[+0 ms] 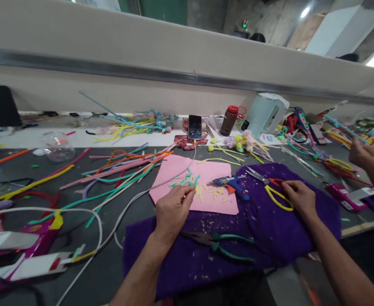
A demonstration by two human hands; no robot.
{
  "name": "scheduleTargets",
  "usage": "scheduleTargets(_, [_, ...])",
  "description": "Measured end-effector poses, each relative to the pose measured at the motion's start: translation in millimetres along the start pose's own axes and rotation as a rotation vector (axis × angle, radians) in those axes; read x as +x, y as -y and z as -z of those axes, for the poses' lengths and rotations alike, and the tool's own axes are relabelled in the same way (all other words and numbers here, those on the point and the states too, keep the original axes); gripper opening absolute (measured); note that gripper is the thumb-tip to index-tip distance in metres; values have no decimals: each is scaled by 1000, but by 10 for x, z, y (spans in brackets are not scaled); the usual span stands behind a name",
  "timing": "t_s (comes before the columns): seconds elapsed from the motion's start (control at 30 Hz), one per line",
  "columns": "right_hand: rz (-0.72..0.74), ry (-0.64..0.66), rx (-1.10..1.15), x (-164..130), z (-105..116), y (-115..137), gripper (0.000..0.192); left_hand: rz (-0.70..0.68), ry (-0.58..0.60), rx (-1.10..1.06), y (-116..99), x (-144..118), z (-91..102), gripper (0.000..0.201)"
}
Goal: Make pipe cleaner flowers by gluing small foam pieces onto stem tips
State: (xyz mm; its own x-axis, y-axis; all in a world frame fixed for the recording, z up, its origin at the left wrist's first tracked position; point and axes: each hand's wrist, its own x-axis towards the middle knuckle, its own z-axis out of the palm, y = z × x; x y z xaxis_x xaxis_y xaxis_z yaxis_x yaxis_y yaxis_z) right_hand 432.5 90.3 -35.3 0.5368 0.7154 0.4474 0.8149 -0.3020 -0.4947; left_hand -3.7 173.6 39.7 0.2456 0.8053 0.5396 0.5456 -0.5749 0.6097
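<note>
Across the middle of a pink sheet (170, 166) lay short yellow pieces (218, 193) and green pieces (191, 178), loose and scattered, just beyond my left hand (172, 208). Its thumb and fingertips were pressed together at the near edge of the litter; I could not tell whether a scrap was pinched between them. With my right hand (301, 197) I pinched the scissors (266, 181) at their red loop, blades pointing away and leftward over the purple cloth (295, 238). Between my hands a blue glue gun (238, 185) rested, nozzle over the sheet, and pliers (212, 241) lay nearer me.

Farther back, right of a phone (195, 126), stood a brown see-through bottle (229, 121) with a red cap, its contents unclear. Just beside it, a pale kettle (265, 112) hid whatever it held. Off left, a clear jar (57, 146) stood on the dark tabletop (110, 272), its inside too blurred to read. At far right, another person's hand (367, 155) held a blue stem (342, 127).
</note>
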Motion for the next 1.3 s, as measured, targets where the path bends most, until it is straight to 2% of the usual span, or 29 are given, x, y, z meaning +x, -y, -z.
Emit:
scheduleTargets(0.2, [-50,-2,-38,-1,48,-25,40,5,-43,58,-44,26,39,16])
scheduleTargets(0.33, [30,67,-214,17,119,119,42,-22,7,148,-27,18,-23,24])
scheduleTargets(0.43, [292,121,-347,113,136,485,35,-27,83,147,-4,7,-85,28])
scheduleTargets(0.53, [531,193,-306,316,31,1026,31,-28,116,134,16,3,-112,27])
scheduleTargets(0.6, [599,276,-355,484,-123,1403,31,-24,115,130,32,12,-104,27])
scheduleTargets(0.7, [598,394,-508,712,-424,1874,40,-4,87,138,66,37,-74,27])
scheduleTargets(0.83, [688,518,-497,882,-788,2253,30,26,68,132,104,66,-46,27])
scheduleTargets(0.97, [779,619,-478,908,-1021,2421,28,29,71,116,106,76,-42,27])
scheduleTargets(1.07, [794,667,-501,901,-1129,2460,26,26,55,116,100,88,-28,27])
scheduleTargets(1.3, [762,666,-539,898,-1181,2450,28,102,-17,98,110,126,14,25])
